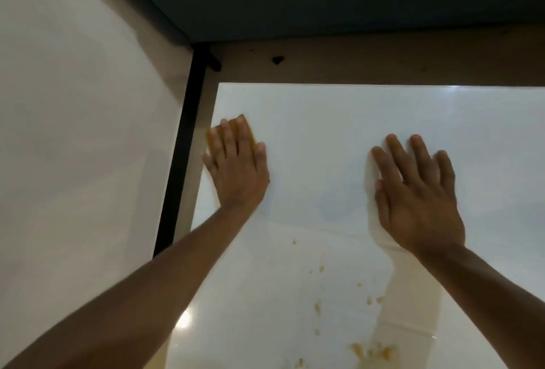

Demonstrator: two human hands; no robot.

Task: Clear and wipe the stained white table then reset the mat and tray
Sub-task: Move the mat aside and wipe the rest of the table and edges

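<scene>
Pressing flat: left hand (236,162) on yellow cloth (241,125), right hand (418,194) on table (324,138).

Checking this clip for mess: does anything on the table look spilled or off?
Yes. Yellow-brown stains spatter the near part of the white table, unwiped, while the left hand presses a yellow sponge at the far-left edge.

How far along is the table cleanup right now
Clearing looks done: no mat or tray shows on the white table. Wiping is under way: the left hand presses flat on a yellow-brown cloth at the far left corner, and the right hand rests flat on the surface. Left: yellow-brown stains near the front edge, then resetting mat and tray.
</scene>
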